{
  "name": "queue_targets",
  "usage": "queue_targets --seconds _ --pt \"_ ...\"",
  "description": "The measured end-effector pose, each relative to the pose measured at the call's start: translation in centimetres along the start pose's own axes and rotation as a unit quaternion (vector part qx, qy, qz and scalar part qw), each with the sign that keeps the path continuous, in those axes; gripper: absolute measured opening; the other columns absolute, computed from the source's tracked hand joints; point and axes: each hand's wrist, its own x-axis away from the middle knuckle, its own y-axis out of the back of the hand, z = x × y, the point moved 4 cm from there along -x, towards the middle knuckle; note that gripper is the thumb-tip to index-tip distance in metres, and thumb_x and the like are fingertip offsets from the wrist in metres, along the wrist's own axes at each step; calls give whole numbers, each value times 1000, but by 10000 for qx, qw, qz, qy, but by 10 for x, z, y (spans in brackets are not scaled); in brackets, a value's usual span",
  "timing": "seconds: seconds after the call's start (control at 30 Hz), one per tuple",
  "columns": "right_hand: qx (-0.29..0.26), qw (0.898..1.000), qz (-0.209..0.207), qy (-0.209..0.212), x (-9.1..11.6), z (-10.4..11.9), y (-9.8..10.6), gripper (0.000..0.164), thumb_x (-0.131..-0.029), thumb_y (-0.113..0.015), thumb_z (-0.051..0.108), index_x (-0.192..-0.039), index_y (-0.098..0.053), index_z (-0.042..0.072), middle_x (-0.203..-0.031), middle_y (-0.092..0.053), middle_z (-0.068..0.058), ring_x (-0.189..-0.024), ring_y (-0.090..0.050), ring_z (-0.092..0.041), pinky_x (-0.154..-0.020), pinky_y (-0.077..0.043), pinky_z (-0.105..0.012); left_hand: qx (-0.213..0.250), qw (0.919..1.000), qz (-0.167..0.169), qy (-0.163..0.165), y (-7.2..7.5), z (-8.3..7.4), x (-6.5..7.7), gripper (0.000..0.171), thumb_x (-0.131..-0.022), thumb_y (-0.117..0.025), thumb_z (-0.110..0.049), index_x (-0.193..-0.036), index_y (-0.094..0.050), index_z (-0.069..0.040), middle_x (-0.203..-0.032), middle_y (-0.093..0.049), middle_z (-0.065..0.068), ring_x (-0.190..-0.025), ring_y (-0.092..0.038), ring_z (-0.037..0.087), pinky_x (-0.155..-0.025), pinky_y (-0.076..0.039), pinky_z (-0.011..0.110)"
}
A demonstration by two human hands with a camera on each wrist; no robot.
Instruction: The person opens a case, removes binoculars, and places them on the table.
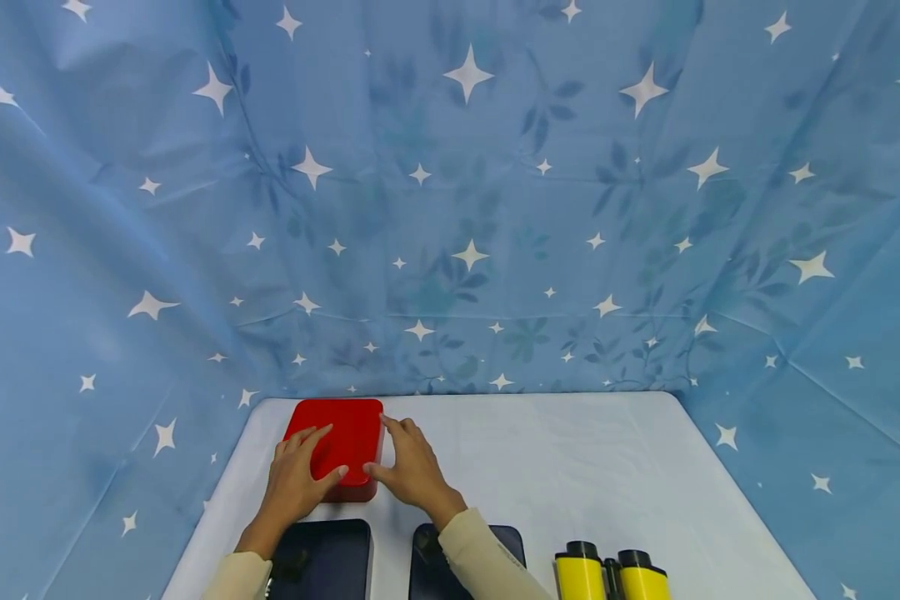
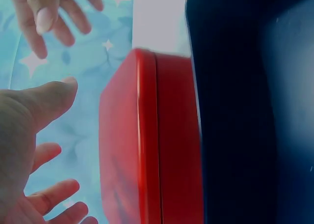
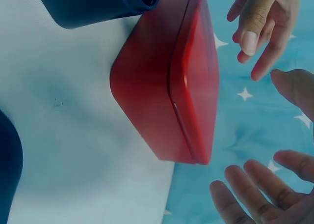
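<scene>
A red lidded box [image 1: 348, 442] stands at the back left of the white table, its lid on. Above its left part is my left hand [image 1: 294, 477], thumb and fingers spread. My right hand [image 1: 414, 468] hovers by the box's right edge with fingers apart. From the left wrist, a gap shows between the red box [image 2: 179, 135] and the left hand [image 2: 24, 160]. Likewise in the right wrist view, the right hand [image 3: 270, 194] is above the lid of the box [image 3: 147, 81], holding nothing.
Two dark blue containers, one on the left [image 1: 333, 558] and one on the right [image 1: 435, 575], stand in front of the box under my forearms. Yellow-and-black binoculars [image 1: 579, 575] are at the front right. A blue star-patterned curtain [image 1: 465, 208] surrounds the white table [image 1: 570, 467].
</scene>
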Motion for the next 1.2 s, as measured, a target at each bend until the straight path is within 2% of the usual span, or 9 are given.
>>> queue_targets --seconds 0.13,0.37,0.47,0.8,1.07,1.2 --pt "-116 9998 48 -137 -6 1 -8 86 -81 -79 46 -153 -39 20 -129 -55 -3 -109 -53 -13 -90 -56 -34 6 9998 93 174 4 15 -3 78 -77 -84 -33 -143 -52 -6 -141 -50 26 -118 -46 45 -94 -43 67" --pt "-398 9984 120 -383 -11 4 -22 93 -77 -83 43 -155 -36 21 -130 -54 -8 -111 -53 -17 -91 -57 -41 302 9954 477 769 11 35 -6 78 -81 -80 -32 -147 -46 -7 -143 -45 28 -122 -40 45 -97 -43 67" --pt "-426 9976 156 -517 -14 3 -30 95 -77 -83 44 -155 -35 21 -129 -53 -7 -112 -53 -17 -91 -57 -41 277 9933 586 953 11 42 -6 80 -81 -81 -30 -148 -44 -8 -145 -43 29 -124 -38 46 -99 -42 67" --pt "-784 9922 443 -862 -15 4 -50 93 -76 -85 40 -153 -39 21 -133 -53 -10 -116 -54 -22 -91 -57 -43 225 9919 641 1072 13 63 0 78 -81 -82 -24 -148 -45 -7 -144 -43 28 -125 -37 48 -101 -40 68" --pt "-758 9916 86 -1043 -16 4 -51 85 -73 -89 27 -147 -48 16 -128 -57 -11 -113 -57 -24 -90 -58 -43 349 9886 736 1269 13 67 3 79 -80 -82 -21 -148 -44 -8 -139 -48 28 -122 -43 45 -97 -47 64" --pt "-743 9913 28 -1083 -16 6 -53 81 -72 -89 21 -144 -52 13 -126 -58 -11 -111 -57 -24 -90 -58 -42 456 9879 681 1320 12 67 5 76 -83 -80 -17 -148 -44 -6 -137 -48 27 -122 -44 44 -100 -45 63"
